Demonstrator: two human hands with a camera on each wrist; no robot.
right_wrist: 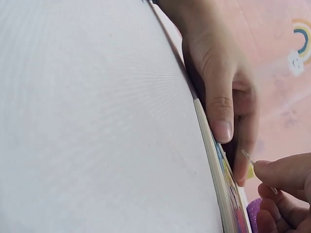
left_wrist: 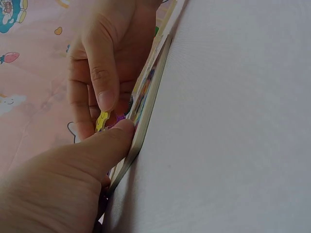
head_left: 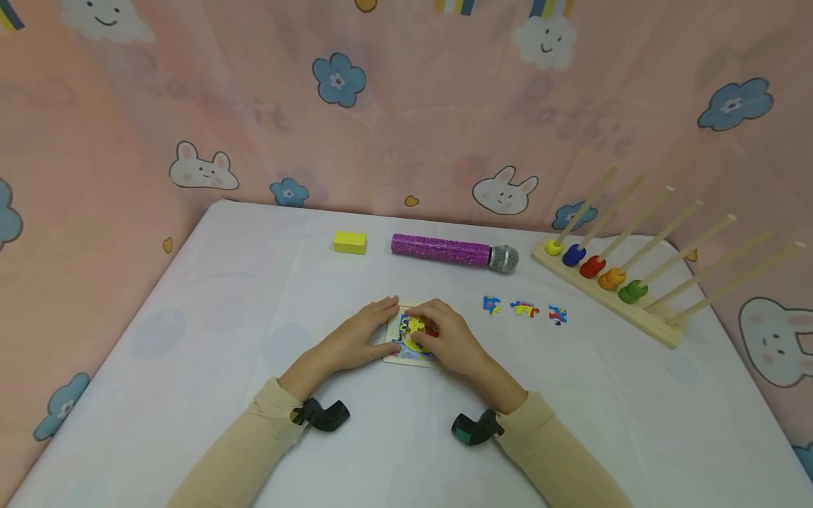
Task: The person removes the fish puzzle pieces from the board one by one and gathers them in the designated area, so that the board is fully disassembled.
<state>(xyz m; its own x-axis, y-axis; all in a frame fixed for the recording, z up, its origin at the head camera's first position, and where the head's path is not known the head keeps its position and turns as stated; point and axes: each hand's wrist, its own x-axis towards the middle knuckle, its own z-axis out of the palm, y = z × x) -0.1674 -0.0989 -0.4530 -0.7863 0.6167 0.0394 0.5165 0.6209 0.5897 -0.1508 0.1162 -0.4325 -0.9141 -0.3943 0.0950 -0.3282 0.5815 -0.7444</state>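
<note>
Right hand [head_left: 454, 337] is pinching a yellow puzzle piece [left_wrist: 103, 119], holding it tilted just above the puzzle board [head_left: 409, 363], mid-table [head_left: 190, 339]; piece's long axis unclear. Board is lying directly below those fingertips. Left hand [head_left: 358, 337], fingers fairly straight, is touching the board's left edge. Three loose pieces [head_left: 524, 309] are lying toward the table's right edge.

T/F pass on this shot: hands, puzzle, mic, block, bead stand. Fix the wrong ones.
1. The right hand pinches a puzzle piece. True.
2. The left hand touches the puzzle board. True.
3. The loose pieces lie left of the board. False: they lie to its right.
4. The yellow block is left of the microphone. True.
5. Every rod on the bead stand carries beads. False: two rods are bare.
</note>
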